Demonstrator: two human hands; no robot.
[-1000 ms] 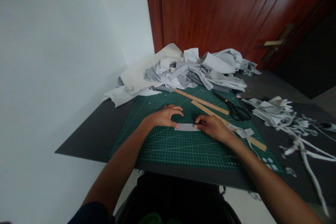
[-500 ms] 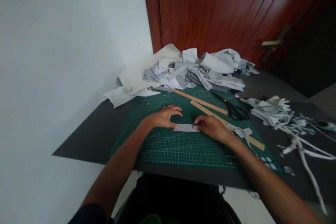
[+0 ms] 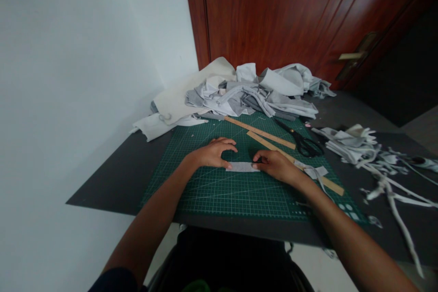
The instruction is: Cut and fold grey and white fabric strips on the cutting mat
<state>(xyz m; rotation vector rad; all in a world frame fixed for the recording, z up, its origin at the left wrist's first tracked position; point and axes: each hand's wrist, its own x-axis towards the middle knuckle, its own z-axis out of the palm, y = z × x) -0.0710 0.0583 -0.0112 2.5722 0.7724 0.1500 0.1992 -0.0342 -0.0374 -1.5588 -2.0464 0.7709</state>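
A short, light grey fabric strip (image 3: pixel 242 167) lies flat on the green cutting mat (image 3: pixel 236 196). My left hand (image 3: pixel 214 153) is at its left end, thumb tip touching the cloth, with the other fingers spread apart and arched above the mat. At the opposite end, my right hand (image 3: pixel 273 165) has its thumb on the strip and its index finger curled close to the thumb, pinching the edge. Under and beside my right wrist is another small grey fabric piece (image 3: pixel 316 172), lying across a wooden ruler (image 3: pixel 263 141).
Beyond the hands are a second wooden ruler (image 3: pixel 260 132) and black scissors (image 3: pixel 306 145). A heap of grey and white cloth (image 3: pixel 236 93) lies along the back by the door (image 3: pixel 273 18). To the right sit folded gloves (image 3: pixel 356 143) and tangled fabric strips (image 3: pixel 388 182). A white wall (image 3: pixel 85 77) borders the left.
The view has shifted very slightly. Both hands and the fabric strip stay in essentially the same place.
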